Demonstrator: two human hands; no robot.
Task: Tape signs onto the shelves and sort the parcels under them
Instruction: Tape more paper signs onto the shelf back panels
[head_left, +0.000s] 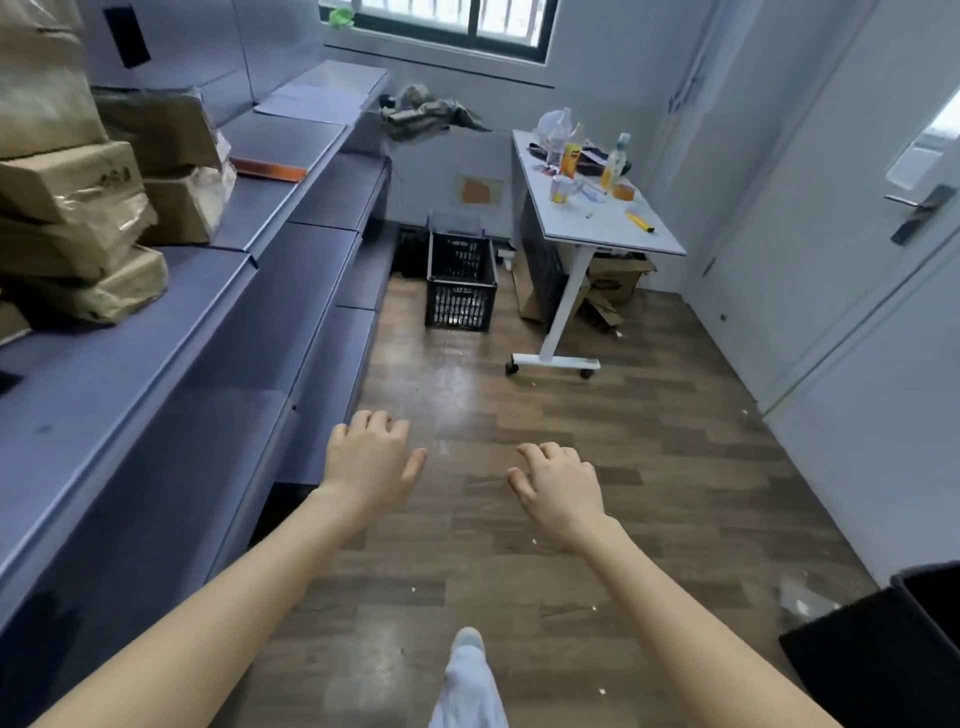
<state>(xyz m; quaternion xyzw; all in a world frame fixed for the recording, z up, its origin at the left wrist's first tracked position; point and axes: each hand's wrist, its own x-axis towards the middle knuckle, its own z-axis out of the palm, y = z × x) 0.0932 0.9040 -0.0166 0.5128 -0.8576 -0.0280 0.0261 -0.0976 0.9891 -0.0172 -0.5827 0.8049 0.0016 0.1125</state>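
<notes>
A: Where are the hands?

B: Both out in front over the floor. The left hand (366, 457) and right hand (558, 491) hang with fingers loosely curled and hold nothing.

A: And the parcels?

B: The parcels (78, 208) are stacked on top of the shelves (156, 332), well ahead of the left hand and far out to its left. They are brown cardboard boxes, some wrapped in clear film or tape.

A: How will they handle?

B: Stiff enough to keep their shape, I'd judge, and probably not heavy. The glossy wrap looks slick, and the pile sits crooked with the lower boxes skewed. I would take the top one first, one hand on each short end with fingers under the bottom edge, gripping bare cardboard and not film.

A: Signs?

B: Pale sheets (306, 101) lie on the shelves far ahead of the left hand. I can't tell whether they are the signs. If so they are light and floppy, so pinch them at the corners.

A: Tape?

B: A brown roll of tape (623, 191) lies on the table (639, 228), well ahead and right of the right hand. It is rigid, so hook it through the core. A crate (460, 283) stands on the floor ahead, between the hands.
</notes>
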